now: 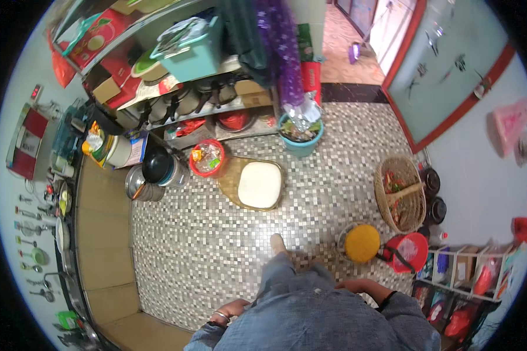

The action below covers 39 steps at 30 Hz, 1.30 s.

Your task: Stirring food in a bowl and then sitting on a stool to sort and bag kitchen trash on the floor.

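Observation:
My left hand point(232, 308), with a silver-coloured bangle at the wrist, hangs beside my left thigh, close to the grey-blue clothing; its fingers are partly hidden against the cloth. On the other side my right hand point(350, 286) rests at my right hip, its fingertips close to or touching the clothing. No object shows in either hand. On the tiled floor ahead of my foot stands a stool or chair with a cream seat pad point(260, 184). A round stool with a yellow-orange top point(362, 243) is nearest to my right hand.
A wicker basket point(380, 195) and a red bucket point(415, 252) stand at the right. Ahead are a red waste bin point(207, 169) and a blue-green bucket point(302, 147) holding vegetable scraps. Loaded shelves point(193, 115) line the back; a kitchen counter point(107, 228) runs along the left.

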### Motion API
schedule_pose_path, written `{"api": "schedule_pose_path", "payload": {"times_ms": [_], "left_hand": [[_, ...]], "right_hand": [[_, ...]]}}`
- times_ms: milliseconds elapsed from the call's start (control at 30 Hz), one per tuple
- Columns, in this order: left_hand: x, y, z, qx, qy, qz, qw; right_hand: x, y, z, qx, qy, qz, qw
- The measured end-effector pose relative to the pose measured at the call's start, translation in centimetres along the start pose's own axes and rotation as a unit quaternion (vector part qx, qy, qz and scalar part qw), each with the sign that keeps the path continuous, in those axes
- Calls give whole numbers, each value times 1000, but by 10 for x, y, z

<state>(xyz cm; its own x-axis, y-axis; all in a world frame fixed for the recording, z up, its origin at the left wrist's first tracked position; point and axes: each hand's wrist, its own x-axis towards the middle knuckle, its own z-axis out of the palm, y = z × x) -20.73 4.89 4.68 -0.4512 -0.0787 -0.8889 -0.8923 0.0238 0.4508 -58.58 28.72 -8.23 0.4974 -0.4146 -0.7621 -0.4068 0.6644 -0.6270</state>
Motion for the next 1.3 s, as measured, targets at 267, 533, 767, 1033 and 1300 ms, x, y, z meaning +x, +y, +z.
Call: {"api": "schedule_pose_path", "payload": {"times_ms": [267,533,767,1033,1300], "left_hand": [[141,-124,-5,39,-128,150,980],[155,-28,-85,10,11,88,996],[211,41,-77,-130,201,91,967],[214,-15,89,27,48,-1,998],[156,-31,69,32,-28,-30,999]], "right_hand": [[-5,-56,-68,56,0,-3,998],[13,-35,-123,-125,-50,-24,991],[14,-19,-225,-104,-37,153,982],[-90,91,-278,-29,-79,366,927],[-225,135,-233,0,-54,175,983]]}}
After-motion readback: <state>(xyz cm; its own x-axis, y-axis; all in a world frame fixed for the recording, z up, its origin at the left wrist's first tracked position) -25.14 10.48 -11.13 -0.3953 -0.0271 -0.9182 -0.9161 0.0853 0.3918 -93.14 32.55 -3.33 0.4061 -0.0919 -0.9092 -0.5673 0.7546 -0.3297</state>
